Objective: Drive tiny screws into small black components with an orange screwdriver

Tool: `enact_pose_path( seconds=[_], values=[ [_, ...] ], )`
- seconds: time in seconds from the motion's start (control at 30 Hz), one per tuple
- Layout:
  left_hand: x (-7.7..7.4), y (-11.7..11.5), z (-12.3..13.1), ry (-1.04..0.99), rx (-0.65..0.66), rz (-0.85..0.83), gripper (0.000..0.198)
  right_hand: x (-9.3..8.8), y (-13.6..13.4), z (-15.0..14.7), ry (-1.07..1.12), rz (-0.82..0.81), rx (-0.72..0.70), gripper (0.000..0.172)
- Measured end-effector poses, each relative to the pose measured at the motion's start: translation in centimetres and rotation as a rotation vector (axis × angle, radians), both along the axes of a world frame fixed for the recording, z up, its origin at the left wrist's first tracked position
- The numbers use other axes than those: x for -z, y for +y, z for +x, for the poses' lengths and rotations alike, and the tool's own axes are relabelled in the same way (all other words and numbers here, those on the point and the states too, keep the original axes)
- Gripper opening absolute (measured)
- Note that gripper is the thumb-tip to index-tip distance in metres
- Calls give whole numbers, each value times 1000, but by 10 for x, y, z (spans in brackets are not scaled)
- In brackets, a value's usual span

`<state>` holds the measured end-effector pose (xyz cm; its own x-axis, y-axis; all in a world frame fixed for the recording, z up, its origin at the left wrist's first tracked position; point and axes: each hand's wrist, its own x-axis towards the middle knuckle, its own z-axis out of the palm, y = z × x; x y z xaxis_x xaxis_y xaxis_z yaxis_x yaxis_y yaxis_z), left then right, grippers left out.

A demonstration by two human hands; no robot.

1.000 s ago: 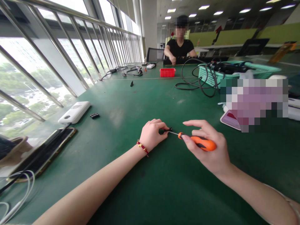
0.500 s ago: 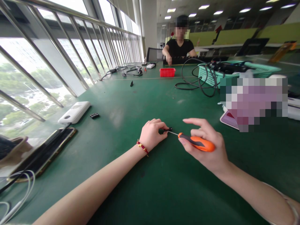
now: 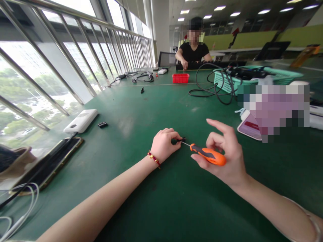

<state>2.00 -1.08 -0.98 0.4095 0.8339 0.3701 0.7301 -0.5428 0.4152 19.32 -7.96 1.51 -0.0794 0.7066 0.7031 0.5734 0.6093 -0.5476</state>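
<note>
My left hand, with a red and gold bracelet at its wrist, pinches a small black part just above the table. Most of that part is hidden by the fingers, and its kind is unclear. An orange and grey screwdriver points left, its thin shaft reaching the black part at my left fingertips. Its handle rests in my right hand, the butt end against the palm. The right thumb lies below the handle, while the index finger stretches up and away from it.
On the green table lie a white box-shaped device, a small black block and a phone. Farther off are a red bin, cables, and a teal basket. A person sits opposite.
My right index finger and thumb have spread farther apart from the screwdriver handle. The handle has shifted slightly left and down. My left hand has hardly moved.
</note>
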Motion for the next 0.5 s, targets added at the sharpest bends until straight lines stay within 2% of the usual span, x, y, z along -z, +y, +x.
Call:
enact_pose_path(
  seconds=[0.1, 0.13, 0.2, 0.3, 0.4, 0.47, 0.5],
  values=[
    [-1, 0, 1, 1, 0, -8, 12, -1, -2, 0, -78, 2, -24, 34],
    [-1, -1, 1, 2, 3, -10, 12, -2, -2, -1, -83, 15, -26, 29],
    [0, 0, 1, 6, 6, -10, 12, -2, -1, -1, -45, 56, -21, 32],
    [0, 0, 0, 14, 3, -3, 10, 0, 2, -2, 45, 117, -37, 55],
    [1, 1, -1, 17, 4, -3, 11, 2, 3, -1, 66, 69, -15, 70],
    [1, 1, -1, 14, 1, -4, 12, 2, 1, -1, 31, -3, 6, 67],
    [2, 1, -1, 11, 0, -4, 12, 1, 0, -1, -4, -25, 2, 58]
  ],
)
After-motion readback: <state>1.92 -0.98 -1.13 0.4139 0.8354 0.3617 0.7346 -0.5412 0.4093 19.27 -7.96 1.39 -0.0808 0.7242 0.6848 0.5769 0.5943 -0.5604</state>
